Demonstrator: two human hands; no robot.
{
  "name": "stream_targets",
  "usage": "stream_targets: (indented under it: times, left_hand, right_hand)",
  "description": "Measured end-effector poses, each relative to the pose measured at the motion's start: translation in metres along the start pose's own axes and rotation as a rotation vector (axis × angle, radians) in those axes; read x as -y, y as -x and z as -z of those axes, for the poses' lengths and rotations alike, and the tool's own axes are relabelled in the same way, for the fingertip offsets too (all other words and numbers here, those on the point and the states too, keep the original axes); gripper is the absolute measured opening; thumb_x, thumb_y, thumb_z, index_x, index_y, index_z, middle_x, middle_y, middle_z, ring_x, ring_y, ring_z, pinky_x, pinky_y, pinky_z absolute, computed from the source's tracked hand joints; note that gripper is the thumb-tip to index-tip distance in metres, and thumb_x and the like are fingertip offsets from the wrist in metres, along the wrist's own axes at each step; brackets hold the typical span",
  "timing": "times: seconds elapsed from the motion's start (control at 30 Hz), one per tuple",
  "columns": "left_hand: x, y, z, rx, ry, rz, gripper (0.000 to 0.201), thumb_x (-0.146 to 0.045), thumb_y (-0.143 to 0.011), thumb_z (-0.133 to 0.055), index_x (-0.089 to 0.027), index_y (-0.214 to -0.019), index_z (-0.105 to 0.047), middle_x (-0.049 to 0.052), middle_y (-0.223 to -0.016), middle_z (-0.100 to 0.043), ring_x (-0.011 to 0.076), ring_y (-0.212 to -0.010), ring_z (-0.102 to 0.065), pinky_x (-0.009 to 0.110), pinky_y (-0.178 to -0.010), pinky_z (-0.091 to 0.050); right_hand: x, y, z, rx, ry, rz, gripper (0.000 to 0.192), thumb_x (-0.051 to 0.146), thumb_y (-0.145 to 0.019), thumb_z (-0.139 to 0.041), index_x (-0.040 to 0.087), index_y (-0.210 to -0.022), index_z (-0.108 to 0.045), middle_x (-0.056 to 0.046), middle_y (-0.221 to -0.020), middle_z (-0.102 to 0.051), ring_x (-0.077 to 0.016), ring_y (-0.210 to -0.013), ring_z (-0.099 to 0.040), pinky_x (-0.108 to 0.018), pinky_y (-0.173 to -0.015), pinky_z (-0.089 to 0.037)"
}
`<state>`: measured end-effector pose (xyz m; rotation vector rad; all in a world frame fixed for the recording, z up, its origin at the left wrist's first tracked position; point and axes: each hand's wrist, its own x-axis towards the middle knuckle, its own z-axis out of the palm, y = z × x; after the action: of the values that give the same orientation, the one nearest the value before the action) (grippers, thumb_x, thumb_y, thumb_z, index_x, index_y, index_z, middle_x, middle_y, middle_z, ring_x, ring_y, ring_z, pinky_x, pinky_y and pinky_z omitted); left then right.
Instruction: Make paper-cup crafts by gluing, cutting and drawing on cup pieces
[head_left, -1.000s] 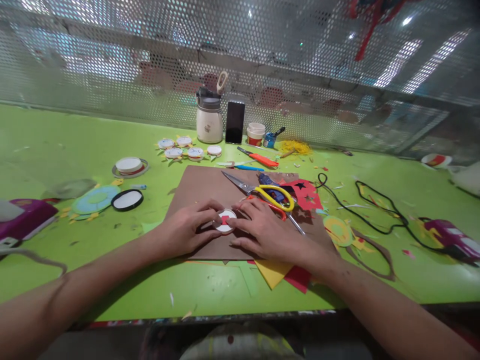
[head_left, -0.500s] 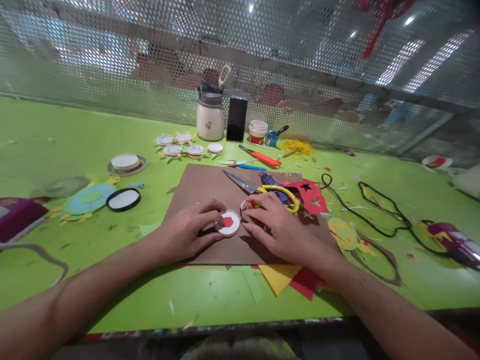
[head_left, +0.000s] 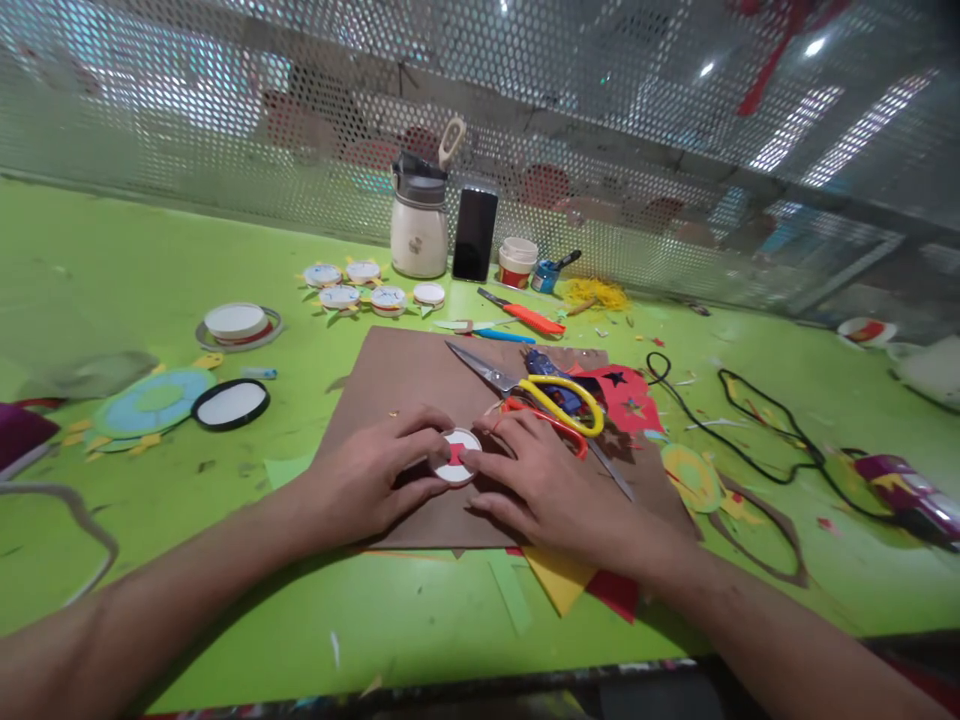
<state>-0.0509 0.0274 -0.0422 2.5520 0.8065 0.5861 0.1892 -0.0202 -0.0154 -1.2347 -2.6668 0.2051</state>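
Observation:
A round white lid (head_left: 464,473) with a red paper piece (head_left: 454,456) in its middle rests on a brown board (head_left: 397,385). My left hand (head_left: 386,460) grips the lid's left side, fingertips on top and thumb at its lower edge. From the other side, my right hand (head_left: 525,475) presses a fingertip at the red piece, with its thumb close to the lid's lower right rim. Just beyond the right hand lie yellow-handled scissors (head_left: 525,385) and a red-handled pair (head_left: 566,432), partly hidden by the fingers.
Left are a turtle-shaped paper cutout (head_left: 154,402) and a black-rimmed white disc (head_left: 231,404). Behind stand several decorated lids (head_left: 340,298), a white jug (head_left: 418,240), a phone (head_left: 475,235) and an orange cutter (head_left: 532,319). Red star-cut paper (head_left: 634,400) and a black cord (head_left: 750,445) lie right.
My right hand has moved left onto the lid and its red piece, uncovering the red scissor handle. My left hand keeps its hold on the lid. The view has shifted slightly.

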Motion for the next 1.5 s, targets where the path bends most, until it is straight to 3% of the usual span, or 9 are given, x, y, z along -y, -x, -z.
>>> stream_targets:
  times: [0.2, 0.4, 0.7, 0.9, 1.5]
  left_hand:
    - [0.0044, 0.0026, -0.0027, -0.032, 0.045, 0.195, 0.048, -0.050, -0.091, -0.062, -0.022, -0.127, -0.049, 0.010, -0.116, -0.070, 0.0274, -0.099, -0.068, 0.040, -0.083, -0.055]
    - [0.0061, 0.0000, -0.0033, -0.025, 0.150, 0.174, 0.079, -0.045, -0.086, -0.071, -0.029, -0.149, -0.026, 0.007, -0.130, -0.066, 0.0256, -0.115, -0.065, 0.041, -0.097, -0.052]
    - [0.0042, -0.0030, -0.0039, -0.041, 0.153, 0.251, 0.077, -0.049, -0.084, -0.071, -0.027, -0.147, -0.033, 0.008, -0.127, -0.070, 0.0269, -0.114, -0.067, 0.041, -0.097, -0.053]
    - [-0.0001, -0.0034, -0.0010, -0.037, 0.157, 0.297, 0.061, -0.055, -0.081, -0.070, -0.024, -0.129, -0.049, 0.011, -0.128, -0.070, 0.0305, -0.116, -0.067, 0.044, -0.097, -0.055]
    - [-0.0003, -0.0033, -0.0021, -0.060, 0.169, 0.286, 0.062, -0.056, -0.081, -0.071, -0.021, -0.126, -0.049, 0.015, -0.125, -0.069, 0.0320, -0.113, -0.067, 0.047, -0.095, -0.055]
  right_hand:
    - [-0.0011, -0.0003, 0.0013, 0.007, -0.030, 0.001, 0.038, 0.042, -0.102, -0.050, 0.023, -0.131, -0.064, -0.014, -0.136, -0.054, -0.0312, -0.126, -0.046, -0.051, -0.108, -0.042]
    - [0.0002, -0.0006, 0.0021, 0.009, -0.032, 0.004, 0.038, 0.042, -0.101, -0.052, 0.022, -0.132, -0.063, -0.013, -0.135, -0.054, -0.0309, -0.125, -0.047, -0.050, -0.107, -0.043]
    - [-0.0001, -0.0002, 0.0012, 0.011, -0.025, -0.005, 0.036, 0.040, -0.102, -0.052, 0.024, -0.132, -0.063, -0.014, -0.137, -0.053, -0.0316, -0.126, -0.046, -0.052, -0.107, -0.043]
    - [-0.0026, -0.0006, 0.0008, 0.011, -0.010, 0.013, 0.033, 0.039, -0.102, -0.051, 0.023, -0.128, -0.062, -0.015, -0.136, -0.053, -0.0305, -0.124, -0.048, -0.051, -0.104, -0.046]
    - [-0.0057, -0.0005, 0.0007, 0.012, 0.012, 0.058, 0.031, 0.038, -0.102, -0.051, 0.021, -0.125, -0.062, -0.016, -0.133, -0.054, -0.0318, -0.125, -0.047, -0.052, -0.105, -0.045]
